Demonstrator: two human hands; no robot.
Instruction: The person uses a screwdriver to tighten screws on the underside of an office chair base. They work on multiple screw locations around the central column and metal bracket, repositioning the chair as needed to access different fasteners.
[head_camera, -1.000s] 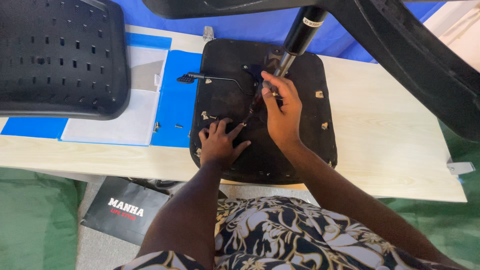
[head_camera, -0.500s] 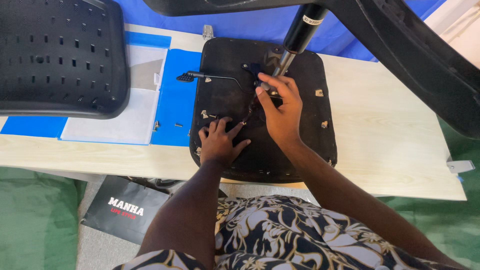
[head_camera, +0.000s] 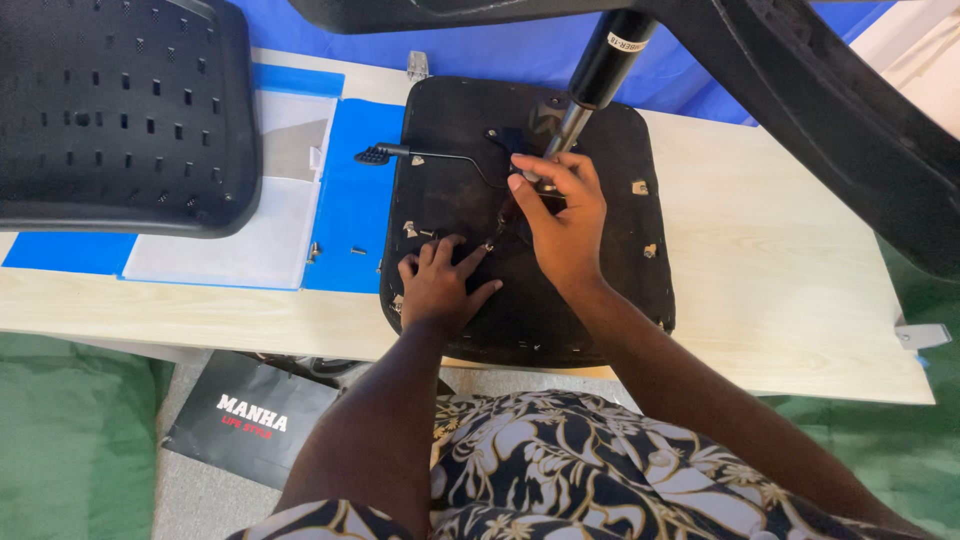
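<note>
Since a second ago your right hand (head_camera: 560, 215) has slid a little lower on the seat, off the base of the gas lift column (head_camera: 590, 90) and onto the mechanism plate, while your left hand (head_camera: 440, 285) has stayed put. Your right fingers are curled together around something small at the dark metal mechanism (head_camera: 520, 150); what they pinch is hidden under the knuckles. Your left hand lies flat with fingers spread, pressing on the upturned seat base (head_camera: 610, 280), fingertips toward a small bolt near the middle.

The seat base lies underside up on the pale wooden table (head_camera: 780, 290), its long axis running away from you (front edge overhanging the near table edge). The column rises from it, tilted up and to the right. A thin lever (head_camera: 420, 155) sticks out to the left, its paddle end over the blue sheet (head_camera: 350, 210). Two loose screws (head_camera: 335, 250) lie on that sheet. The perforated black backrest (head_camera: 110, 110) sits well apart at far left.
</note>
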